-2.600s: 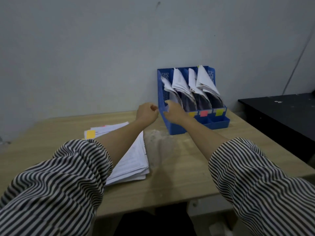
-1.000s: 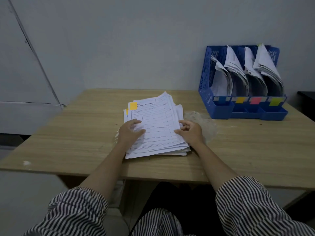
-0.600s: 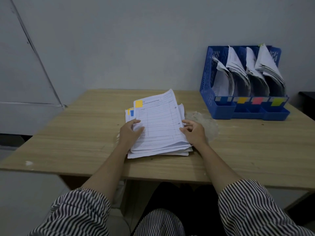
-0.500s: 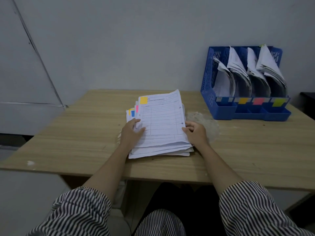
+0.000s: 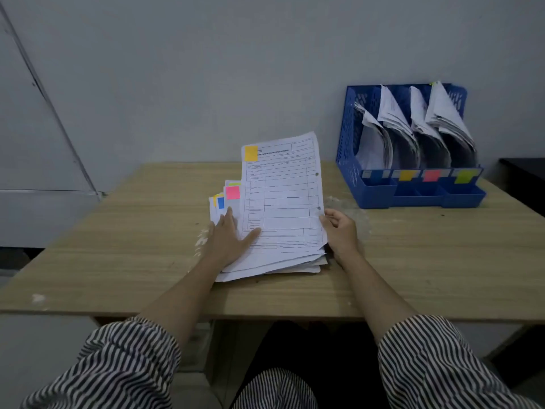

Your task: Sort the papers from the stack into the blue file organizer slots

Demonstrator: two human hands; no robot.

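Blue plastic makes up the organizer (image 5: 351, 160), which stands at the far right of your table (image 5: 118, 261) against the wall. It has four upright slots, and each one holds a sheaf of white papers (image 5: 392, 113) that curl forward over the top. Along its low front edge run colour tabs, one to a slot: a blue tab (image 5: 375, 174) on the leftmost, then a yellow tab (image 5: 406, 175), a red tab (image 5: 431, 175) and a green tab (image 5: 463, 176) on the rightmost. Small open trays sit in front of the tabs; what lies in them you cannot see.

Your stack (image 5: 265, 264) lies on the table in front of you, well apart from the organizer. Its top sheet (image 5: 283, 202) is a printed form with a yellow note (image 5: 251, 153) in its upper left corner, raised at its far end. Sheets fanned out beneath it show a pink note (image 5: 232, 192) and a blue note (image 5: 221, 203).

Your left hand (image 5: 228, 240) lies flat on the stack, fingers spread, thumb on the top sheet. Your right hand (image 5: 339, 231) pinches the top sheet's right edge, fingers curled.
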